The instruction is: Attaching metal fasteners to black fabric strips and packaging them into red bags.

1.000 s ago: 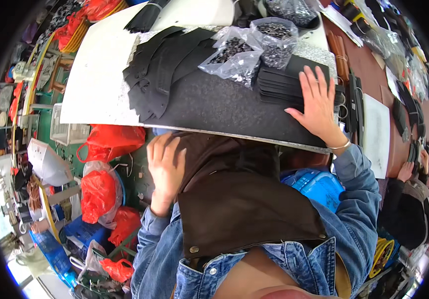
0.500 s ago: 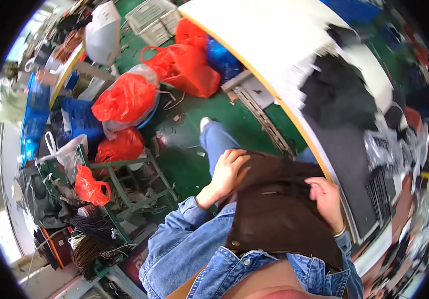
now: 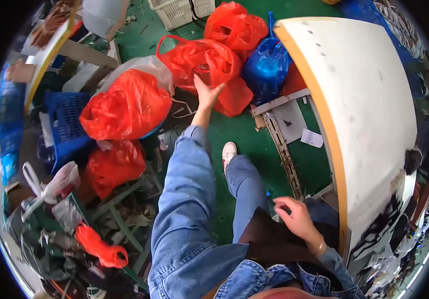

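My left hand (image 3: 205,93) is stretched out ahead with its fingers spread, right at a red plastic bag (image 3: 209,65) on the green floor; whether it touches the bag I cannot tell. It holds nothing. My right hand (image 3: 296,218) rests with loosely curled fingers on the brown apron (image 3: 269,241) at my lap, beside the white table (image 3: 364,99) with its yellow edge. My leg in blue jeans and a white shoe (image 3: 229,151) stand on the floor between them.
More full red bags (image 3: 127,107) and a blue bag (image 3: 267,67) lie on the floor near the table. A blue crate (image 3: 65,119) and a white basket (image 3: 179,11) stand further left and ahead. Cluttered shelving and small bags fill the lower left.
My view has swung from the table top down to the floor on the left. My left hand left my lap and reached out to the red bag; my right hand came off the table to the apron.
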`<state>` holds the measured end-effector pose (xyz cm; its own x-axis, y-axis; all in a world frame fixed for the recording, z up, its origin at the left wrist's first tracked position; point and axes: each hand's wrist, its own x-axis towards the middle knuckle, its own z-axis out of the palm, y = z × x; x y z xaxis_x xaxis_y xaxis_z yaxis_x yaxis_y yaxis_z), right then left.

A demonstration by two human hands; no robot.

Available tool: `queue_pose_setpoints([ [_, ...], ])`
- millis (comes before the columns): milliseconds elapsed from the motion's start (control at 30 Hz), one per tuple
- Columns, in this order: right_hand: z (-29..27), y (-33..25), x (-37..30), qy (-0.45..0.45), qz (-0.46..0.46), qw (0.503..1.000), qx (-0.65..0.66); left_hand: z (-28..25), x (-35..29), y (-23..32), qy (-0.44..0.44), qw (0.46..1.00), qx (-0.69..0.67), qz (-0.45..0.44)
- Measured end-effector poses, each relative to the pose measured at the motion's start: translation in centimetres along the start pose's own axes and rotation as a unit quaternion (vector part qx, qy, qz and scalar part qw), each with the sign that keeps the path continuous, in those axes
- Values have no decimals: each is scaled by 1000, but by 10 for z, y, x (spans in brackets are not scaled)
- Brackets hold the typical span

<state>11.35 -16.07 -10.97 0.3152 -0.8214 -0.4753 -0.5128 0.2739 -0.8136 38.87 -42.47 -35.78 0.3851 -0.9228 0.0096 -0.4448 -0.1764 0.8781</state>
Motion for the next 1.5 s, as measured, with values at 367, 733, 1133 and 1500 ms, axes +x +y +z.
queue_pose_setpoints([
  [367,51,41,393,-18,-118,977,-177,84,-120,0,-564,821,-58,68],
  [733,75,104,449,-421,108,702,-565,18,129,-100,-115,943,242,199],
  [1133,71,111,464,11,163,987,-9,56,169,-130,-242,927,285,-14],
  [1500,65,9,470,84,102,851,508,-27,70,9,-323,937,-110,67],
])
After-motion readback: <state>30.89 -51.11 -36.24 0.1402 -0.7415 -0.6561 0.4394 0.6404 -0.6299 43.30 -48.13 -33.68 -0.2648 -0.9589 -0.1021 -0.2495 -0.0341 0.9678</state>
